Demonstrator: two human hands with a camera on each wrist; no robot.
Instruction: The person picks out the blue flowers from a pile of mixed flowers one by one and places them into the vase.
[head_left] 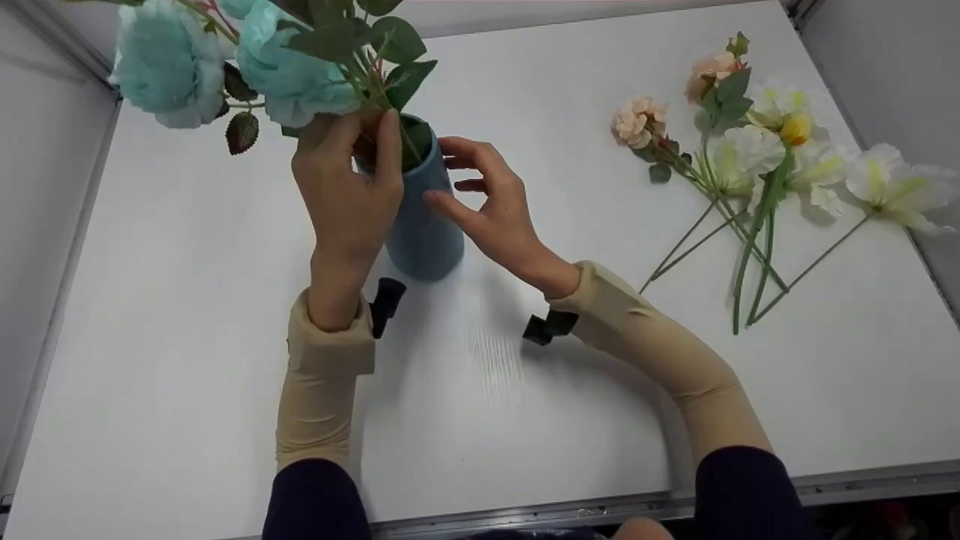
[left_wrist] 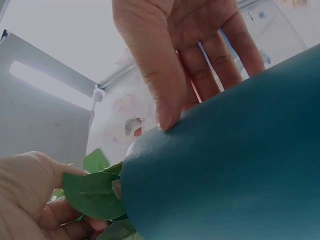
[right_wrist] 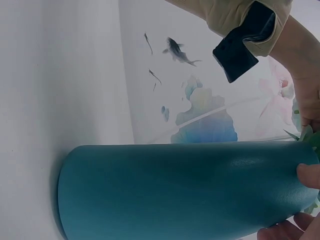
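Observation:
A tall blue vase stands upright on the white table. My left hand is at its mouth and pinches the stems of large light-blue artificial flowers, whose blooms lean out to the left. Green leaves gather at the rim in the left wrist view, and the lower stems are hidden inside the vase. With the thumb in front and the fingers around the far side, my right hand holds the vase's upper part. The right wrist view shows the vase wall along its length.
Loose artificial flowers lie on the right of the table: peach blooms, white lilies and a yellow tulip, their stems crossing toward the front. A panel with a printed fish stands behind. Black wrist devices hang beside both cuffs.

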